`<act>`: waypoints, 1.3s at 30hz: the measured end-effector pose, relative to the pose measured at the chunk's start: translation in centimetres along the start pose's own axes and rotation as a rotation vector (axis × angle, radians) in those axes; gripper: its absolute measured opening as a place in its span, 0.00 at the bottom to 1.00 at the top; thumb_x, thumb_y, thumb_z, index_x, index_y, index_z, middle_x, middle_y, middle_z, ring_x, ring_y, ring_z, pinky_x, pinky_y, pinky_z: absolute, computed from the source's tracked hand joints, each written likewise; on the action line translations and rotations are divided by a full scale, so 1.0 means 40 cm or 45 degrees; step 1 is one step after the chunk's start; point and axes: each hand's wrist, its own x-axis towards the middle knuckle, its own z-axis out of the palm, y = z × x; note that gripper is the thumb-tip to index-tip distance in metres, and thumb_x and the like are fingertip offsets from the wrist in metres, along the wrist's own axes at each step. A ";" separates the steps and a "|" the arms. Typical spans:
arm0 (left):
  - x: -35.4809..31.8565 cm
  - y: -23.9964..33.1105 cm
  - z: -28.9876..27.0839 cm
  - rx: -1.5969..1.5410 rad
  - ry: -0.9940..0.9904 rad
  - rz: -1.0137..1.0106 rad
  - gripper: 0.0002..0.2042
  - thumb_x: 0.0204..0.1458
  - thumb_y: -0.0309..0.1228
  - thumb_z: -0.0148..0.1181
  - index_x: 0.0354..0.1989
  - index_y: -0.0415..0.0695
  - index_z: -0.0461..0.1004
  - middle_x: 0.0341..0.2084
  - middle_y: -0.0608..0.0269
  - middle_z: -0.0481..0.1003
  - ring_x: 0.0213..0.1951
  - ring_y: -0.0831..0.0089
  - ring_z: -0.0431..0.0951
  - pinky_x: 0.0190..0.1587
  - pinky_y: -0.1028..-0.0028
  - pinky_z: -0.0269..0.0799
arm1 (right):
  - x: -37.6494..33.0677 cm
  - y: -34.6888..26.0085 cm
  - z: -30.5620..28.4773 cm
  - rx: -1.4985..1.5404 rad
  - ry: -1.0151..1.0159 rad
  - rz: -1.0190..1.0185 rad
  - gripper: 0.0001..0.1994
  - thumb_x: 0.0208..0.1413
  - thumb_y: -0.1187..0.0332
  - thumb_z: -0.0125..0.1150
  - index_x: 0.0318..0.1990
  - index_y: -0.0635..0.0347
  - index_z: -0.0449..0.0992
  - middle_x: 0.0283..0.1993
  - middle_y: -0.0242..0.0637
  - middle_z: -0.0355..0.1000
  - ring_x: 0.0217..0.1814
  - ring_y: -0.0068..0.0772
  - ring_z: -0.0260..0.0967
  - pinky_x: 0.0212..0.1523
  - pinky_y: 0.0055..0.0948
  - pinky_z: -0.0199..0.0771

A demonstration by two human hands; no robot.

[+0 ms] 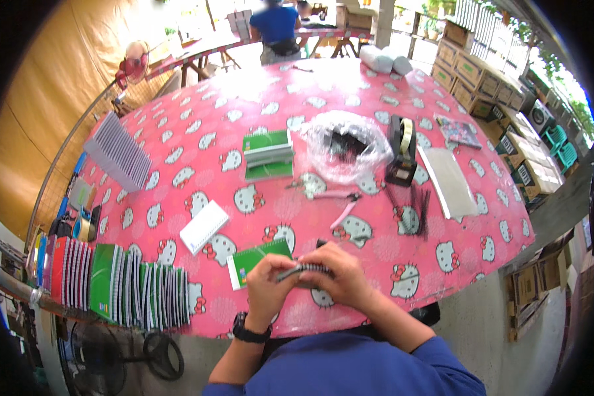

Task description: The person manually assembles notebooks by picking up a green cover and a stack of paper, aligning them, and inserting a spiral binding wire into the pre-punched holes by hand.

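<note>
Both hands are closed on a small spiral-bound notebook, held nearly edge-on, a black coil showing along its spine. My left hand pinches its left end, and my right hand grips the right end. Fingers hide much of it. Under and beyond the hands lies a green-covered notebook, flat on the table. Farther off rest pink-handled cutting pliers. Loose black coils lie to their right. A white-paged spiral notebook is left of the hands.
A pink patterned cloth covers the table. Green notebooks, a clear plastic bag with black pieces and a tape dispenser stand beyond. Notebook rows line the left edge. A person in blue is at the far table.
</note>
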 end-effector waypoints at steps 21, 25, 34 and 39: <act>-0.032 0.056 -0.060 -0.059 0.136 -0.031 0.09 0.47 0.24 0.66 0.36 0.40 0.72 0.29 0.69 0.73 0.31 0.84 0.72 0.35 0.82 0.70 | 0.068 -0.061 0.008 -0.119 -0.461 -0.064 0.19 0.51 0.69 0.59 0.51 0.63 0.69 0.48 0.45 0.70 0.48 0.48 0.64 0.49 0.41 0.65; -0.102 0.249 -0.211 0.256 0.586 0.451 0.09 0.57 0.21 0.51 0.45 0.41 0.70 0.36 0.68 0.72 0.26 0.86 0.64 0.29 0.84 0.62 | 0.079 -0.054 0.012 -0.193 -0.023 -0.158 0.25 0.52 0.62 0.63 0.55 0.63 0.67 0.53 0.44 0.68 0.53 0.41 0.64 0.51 0.37 0.65; -0.148 0.585 -0.618 0.706 1.366 0.798 0.13 0.61 0.34 0.48 0.49 0.39 0.71 0.43 0.63 0.73 0.43 0.77 0.71 0.47 0.77 0.66 | -0.030 0.173 -0.073 0.001 -0.143 0.333 0.12 0.53 0.71 0.60 0.45 0.62 0.74 0.43 0.40 0.72 0.43 0.35 0.70 0.44 0.29 0.69; -0.080 0.721 -0.744 1.423 1.131 0.769 0.13 0.58 0.30 0.38 0.35 0.39 0.71 0.31 0.62 0.70 0.33 0.76 0.68 0.38 0.78 0.62 | -0.042 0.207 -0.048 0.263 -0.223 0.481 0.14 0.52 0.70 0.63 0.46 0.63 0.75 0.40 0.37 0.74 0.41 0.26 0.71 0.44 0.25 0.69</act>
